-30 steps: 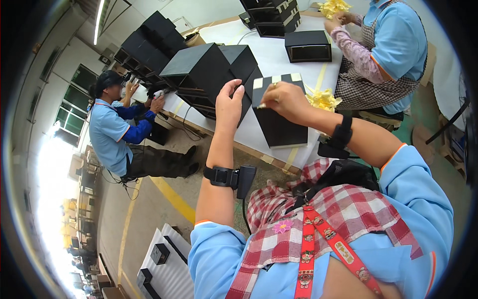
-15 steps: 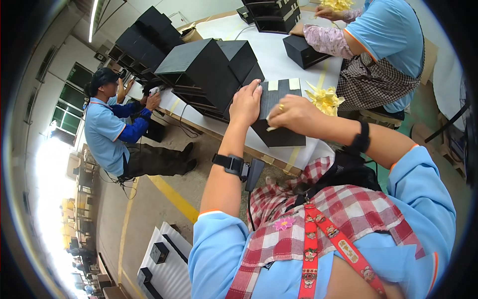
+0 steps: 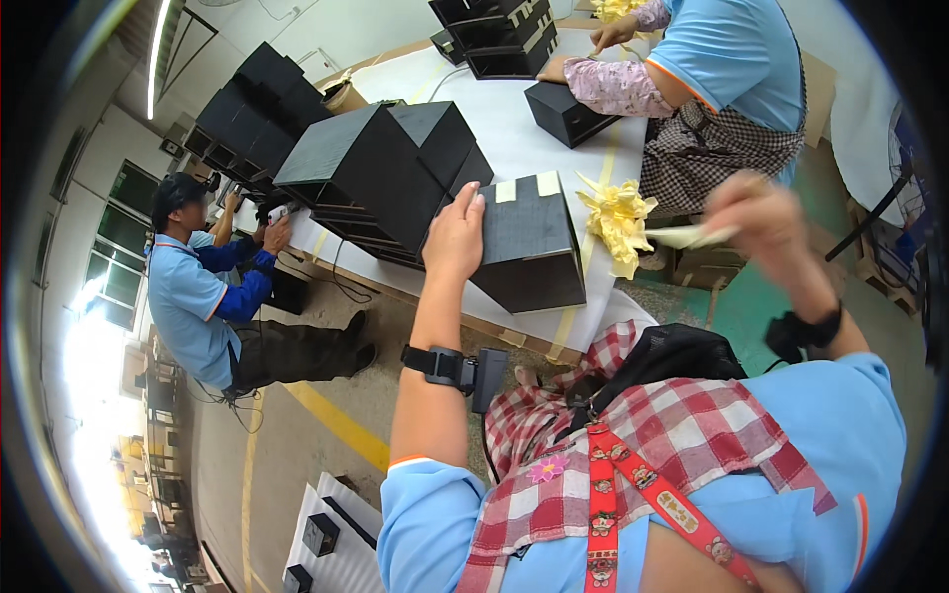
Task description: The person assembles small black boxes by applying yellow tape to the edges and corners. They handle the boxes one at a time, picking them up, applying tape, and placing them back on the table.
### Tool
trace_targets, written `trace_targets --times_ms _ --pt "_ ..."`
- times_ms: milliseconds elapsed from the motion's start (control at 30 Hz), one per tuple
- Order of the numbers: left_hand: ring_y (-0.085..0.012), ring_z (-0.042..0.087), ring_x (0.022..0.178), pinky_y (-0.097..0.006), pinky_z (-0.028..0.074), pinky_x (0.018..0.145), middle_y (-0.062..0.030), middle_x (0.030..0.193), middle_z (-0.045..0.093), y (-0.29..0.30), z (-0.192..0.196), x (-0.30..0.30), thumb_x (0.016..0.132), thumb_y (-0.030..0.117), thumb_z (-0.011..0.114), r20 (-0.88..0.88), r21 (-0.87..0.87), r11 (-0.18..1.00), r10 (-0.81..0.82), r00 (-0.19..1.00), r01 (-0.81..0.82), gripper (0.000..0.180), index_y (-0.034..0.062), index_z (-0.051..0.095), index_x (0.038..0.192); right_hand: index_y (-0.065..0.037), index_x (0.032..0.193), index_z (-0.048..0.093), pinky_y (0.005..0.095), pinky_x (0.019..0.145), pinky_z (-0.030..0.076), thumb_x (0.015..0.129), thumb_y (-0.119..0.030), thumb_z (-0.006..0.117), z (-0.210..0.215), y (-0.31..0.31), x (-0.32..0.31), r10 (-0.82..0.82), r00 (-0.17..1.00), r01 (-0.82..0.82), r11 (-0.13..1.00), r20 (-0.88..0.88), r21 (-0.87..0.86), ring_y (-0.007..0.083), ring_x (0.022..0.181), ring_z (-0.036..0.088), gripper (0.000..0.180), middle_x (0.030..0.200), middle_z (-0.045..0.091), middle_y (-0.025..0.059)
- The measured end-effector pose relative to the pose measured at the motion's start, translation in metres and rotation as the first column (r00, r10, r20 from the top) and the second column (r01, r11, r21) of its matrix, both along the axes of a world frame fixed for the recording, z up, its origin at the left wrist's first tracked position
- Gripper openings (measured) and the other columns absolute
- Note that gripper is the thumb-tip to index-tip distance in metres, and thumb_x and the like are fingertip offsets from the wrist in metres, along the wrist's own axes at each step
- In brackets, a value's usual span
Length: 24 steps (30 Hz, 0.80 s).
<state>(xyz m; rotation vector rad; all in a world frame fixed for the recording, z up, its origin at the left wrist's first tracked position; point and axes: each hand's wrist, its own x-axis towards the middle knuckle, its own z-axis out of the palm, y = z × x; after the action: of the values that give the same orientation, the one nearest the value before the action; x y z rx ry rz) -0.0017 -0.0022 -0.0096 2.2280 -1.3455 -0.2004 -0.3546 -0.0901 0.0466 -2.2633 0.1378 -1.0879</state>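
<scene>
A black box point(image 3: 524, 242) stands at the table's near edge, with two pale tape strips point(image 3: 547, 184) along the far edge of its top. My left hand point(image 3: 455, 237) grips the box's left side, its fingers lying along the upper edge. Off to the right, above the floor, my right hand point(image 3: 761, 222) is blurred by motion. A pale yellow strip of tape point(image 3: 689, 237) sticks out leftward from its closed fingers. Just right of the box lies a clump of crumpled yellow tape point(image 3: 619, 222).
Stacked black boxes point(image 3: 371, 163) stand left of mine, with more stacks behind. Across the table, a co-worker in a checked apron point(image 3: 727, 84) touches another black box point(image 3: 568, 111). A person in a cap point(image 3: 198, 267) stands at left by the table. Cables hang along the table's left edge.
My right hand has left the box's near top edge and swung right, with a tape strip now trailing from it. My left hand stays on the box's left side.
</scene>
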Motion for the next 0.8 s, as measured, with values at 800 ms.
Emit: trace_targets --times_ms 800 --pt "-0.0074 0.056 0.074 -0.022 0.045 0.068 -0.0023 0.089 0.063 0.073 0.025 -0.138 0.086 0.015 0.062 -0.644 -0.261 0.923 -0.384 0.662 0.282 0.024 -0.0021 0.063 0.102 -0.007 0.094 0.069 0.0237 0.056 0.047 0.078 0.000 0.063 -0.031 0.052 0.058 0.047 0.997 -0.055 0.991 0.064 0.124 0.0148 0.064 0.061 0.018 0.081 0.065 0.0052"
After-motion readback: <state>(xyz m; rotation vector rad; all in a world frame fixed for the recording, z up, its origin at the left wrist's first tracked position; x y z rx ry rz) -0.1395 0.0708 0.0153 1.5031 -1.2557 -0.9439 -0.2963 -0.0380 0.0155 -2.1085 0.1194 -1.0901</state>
